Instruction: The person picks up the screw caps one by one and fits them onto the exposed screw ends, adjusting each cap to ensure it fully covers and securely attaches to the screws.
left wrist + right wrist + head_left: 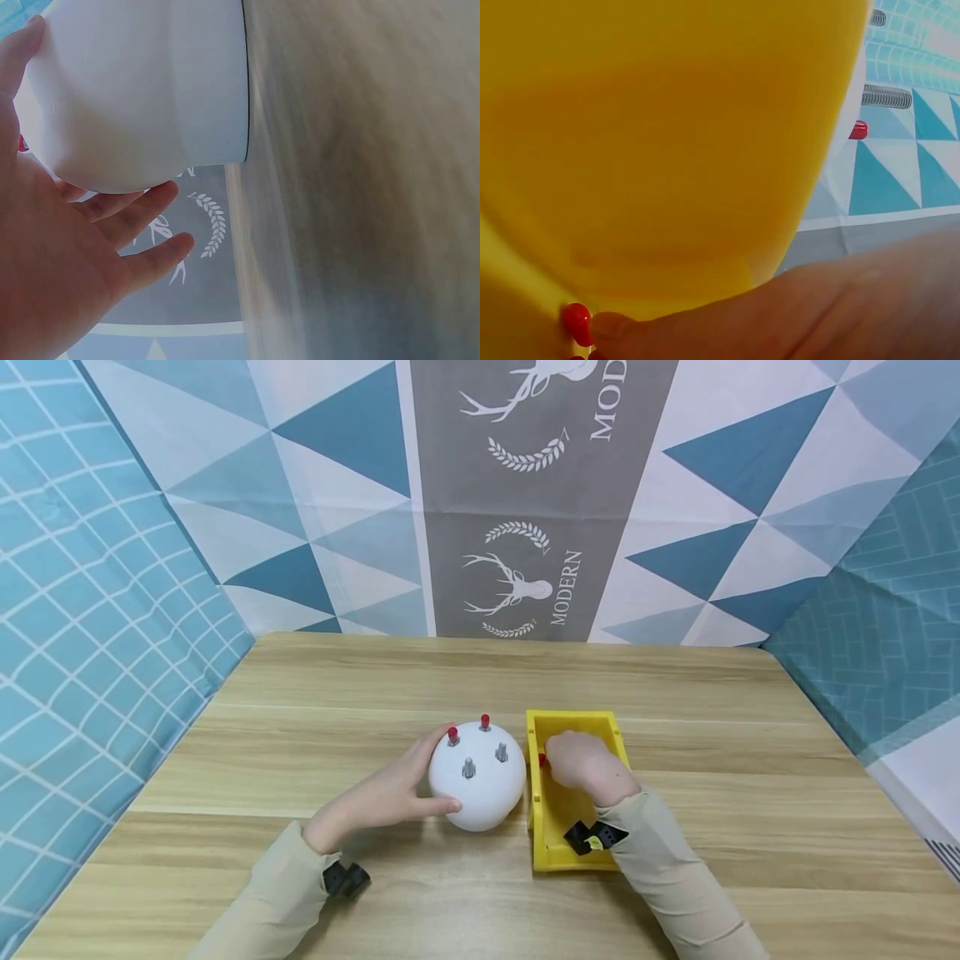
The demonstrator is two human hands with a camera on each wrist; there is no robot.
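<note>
A white rounded container (480, 802) stands on the table with threaded metal studs on top. Two studs wear red caps (485, 721); two others, such as the front stud (468, 767), are bare. My left hand (397, 789) holds the container from its left side, thumb in front and fingers behind; in the left wrist view several fingertips lie along its wall. Inside the yellow bin (546, 866) is my right hand (588, 764). In the right wrist view its thumb tip touches a loose red cap (576, 324); the other fingers are hidden there.
The yellow bin stands close to the container's right side. Both rest on a wood-grain table (360, 693). Patterned cloth (510, 510) hangs behind the table and along its sides. A small black device (347, 881) is strapped at each wrist.
</note>
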